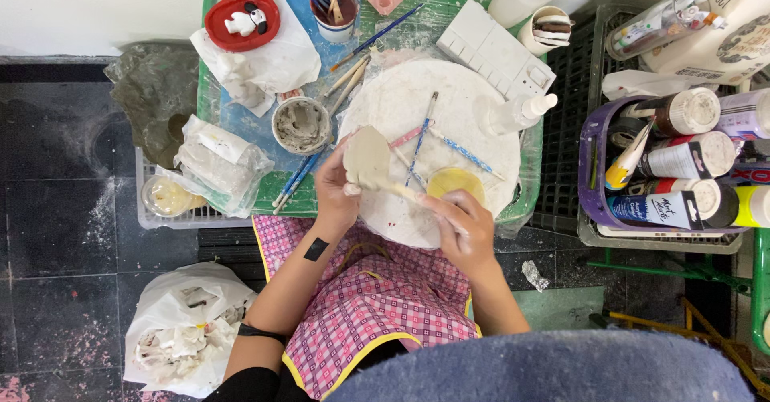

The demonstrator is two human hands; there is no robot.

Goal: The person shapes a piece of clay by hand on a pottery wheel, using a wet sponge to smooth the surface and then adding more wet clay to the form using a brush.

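The left hand (335, 187) grips a pale, unpainted clay piece (366, 160) over the round white board (437, 121) while the right hand (465, 224) grasps a brush (401, 191) against it, so smoothing looks midway, colour not begun.

A pale beige clay piece (366, 157) — flat, rounded, leaf-like — is held tilted above the white round board (449, 105). A pale wooden tool (401, 189) touches its lower edge — angled down toward the right.
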